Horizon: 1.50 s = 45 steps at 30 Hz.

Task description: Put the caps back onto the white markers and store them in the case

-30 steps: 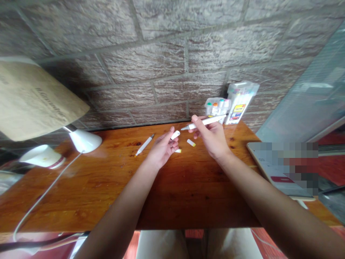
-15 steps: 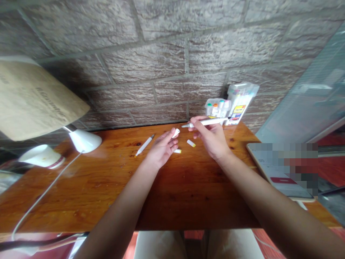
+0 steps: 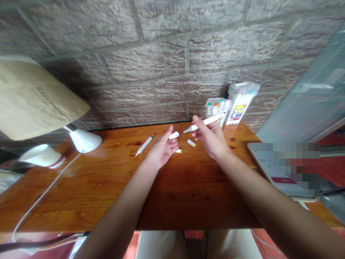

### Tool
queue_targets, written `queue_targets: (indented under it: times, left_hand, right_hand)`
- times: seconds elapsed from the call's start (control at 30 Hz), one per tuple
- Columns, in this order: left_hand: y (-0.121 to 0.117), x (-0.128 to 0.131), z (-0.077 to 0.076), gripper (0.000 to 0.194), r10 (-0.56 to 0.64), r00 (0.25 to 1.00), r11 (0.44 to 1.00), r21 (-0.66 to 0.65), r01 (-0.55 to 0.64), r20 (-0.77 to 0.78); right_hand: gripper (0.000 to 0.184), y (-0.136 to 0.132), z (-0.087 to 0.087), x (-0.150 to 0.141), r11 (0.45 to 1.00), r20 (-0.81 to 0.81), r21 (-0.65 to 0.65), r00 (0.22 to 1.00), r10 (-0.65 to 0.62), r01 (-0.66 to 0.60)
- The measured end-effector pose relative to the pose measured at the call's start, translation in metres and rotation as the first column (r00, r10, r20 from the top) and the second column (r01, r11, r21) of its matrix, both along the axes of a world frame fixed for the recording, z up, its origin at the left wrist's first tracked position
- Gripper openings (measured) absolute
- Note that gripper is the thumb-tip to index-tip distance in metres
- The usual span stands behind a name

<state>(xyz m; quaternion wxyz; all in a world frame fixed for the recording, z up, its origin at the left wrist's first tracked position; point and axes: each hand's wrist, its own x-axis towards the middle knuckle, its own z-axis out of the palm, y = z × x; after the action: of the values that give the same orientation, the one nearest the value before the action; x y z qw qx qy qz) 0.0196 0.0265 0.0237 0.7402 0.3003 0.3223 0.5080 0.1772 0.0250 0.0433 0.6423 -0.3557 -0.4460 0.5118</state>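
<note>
Between the thumb and fingers of my left hand point(image 3: 161, 149) is a white marker cap point(image 3: 174, 135), its open end facing right. My right hand point(image 3: 211, 138) grips a white marker point(image 3: 206, 122) whose grey uncapped tip points down and left, a short gap from the cap. Below the hands, a loose cap with a yellow end point(image 3: 191, 143) lies on the wooden table point(image 3: 178, 194). A second yellow-ended cap point(image 3: 179, 151) is partly hidden by my left fingers. To the left of that hand lies another white marker point(image 3: 145, 145) with an orange end.
Against the brick wall stand a clear case of markers point(image 3: 215, 109) and a taller clear case point(image 3: 239, 104). A tablet point(image 3: 283, 172) lies at the right edge. On the left are a lamp point(image 3: 84, 141) with a paper shade, its cord, and a tipped paper cup point(image 3: 41, 156).
The cap in my left hand has turned to lie flatter. The marker in my right hand has tilted, with its tip lower and its back end higher.
</note>
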Motion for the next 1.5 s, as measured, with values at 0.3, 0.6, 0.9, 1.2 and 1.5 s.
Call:
queue_targets:
  times: [0.3, 0.6, 0.9, 1.2, 1.5]
  left_hand:
    - [-0.002, 0.0, 0.001, 0.054, -0.003, 1.0, 1.0, 0.0, 0.003, -0.003]
    - [-0.003, 0.001, 0.001, 0.051, -0.02, 0.999, 1.0, 0.013, 0.021, -0.027]
    - [-0.004, 0.001, 0.001, 0.044, -0.048, 0.998, 0.997, 0.059, 0.05, -0.028]
    - [-0.005, 0.002, 0.001, 0.044, -0.058, 0.998, 0.996, 0.061, 0.06, -0.03]
    - [-0.005, 0.002, 0.001, 0.042, -0.07, 0.997, 0.995, 0.069, 0.072, -0.029]
  right_hand:
    - [0.045, 0.0, 0.003, 0.0, 0.989, -0.122, -0.128, 0.991, 0.052, -0.068]
    - [0.046, 0.001, -0.001, -0.001, 0.993, -0.081, -0.089, 0.994, 0.072, -0.079]
    - [0.046, 0.002, -0.007, -0.002, 1.0, 0.008, 0.004, 1.0, 0.02, -0.02]
    - [0.045, 0.003, -0.009, -0.002, 0.999, 0.012, -0.026, 1.0, 0.023, -0.023]
    - [0.042, 0.003, -0.009, -0.002, 0.998, -0.034, -0.051, 0.999, 0.037, -0.038]
